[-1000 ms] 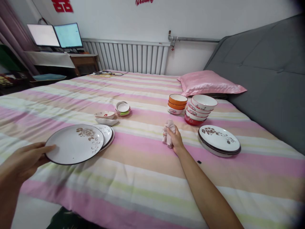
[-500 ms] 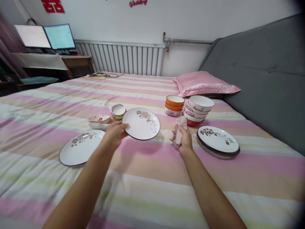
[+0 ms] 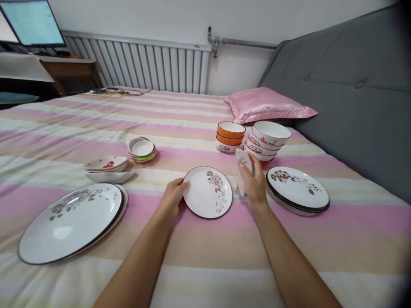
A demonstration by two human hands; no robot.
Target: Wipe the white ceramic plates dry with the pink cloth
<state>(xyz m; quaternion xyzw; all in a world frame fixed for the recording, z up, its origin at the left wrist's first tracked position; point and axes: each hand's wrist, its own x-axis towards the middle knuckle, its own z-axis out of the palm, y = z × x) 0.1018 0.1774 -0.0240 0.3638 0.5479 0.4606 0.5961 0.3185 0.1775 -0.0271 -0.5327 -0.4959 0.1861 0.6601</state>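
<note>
My left hand (image 3: 174, 194) grips the left rim of a round white plate (image 3: 202, 194) with a dark edge and a brown flower print. The plate is tilted up, its face toward me. Just right of it, my right hand (image 3: 253, 179) is closed around a pale pink cloth (image 3: 243, 169), which does not touch the plate. Beyond the right hand stands a stack of white bowls with red rims (image 3: 269, 137). A stack of similar round plates (image 3: 297, 188) lies to the right of that hand. Large oval plates (image 3: 72, 224) lie stacked at the left.
Orange and white bowls (image 3: 230, 136) are stacked beside the white ones. Boat-shaped dishes (image 3: 107, 164) and small nested bowls (image 3: 143, 149) sit at left on the striped bedsheet (image 3: 205, 256). Behind are a pink pillow (image 3: 269, 105), a grey headboard (image 3: 346, 85) and a radiator (image 3: 144, 62).
My left hand has brought the plate down and toward the right, turning its face more to me. The cloth in my right hand is now closer to it. The view has shifted down.
</note>
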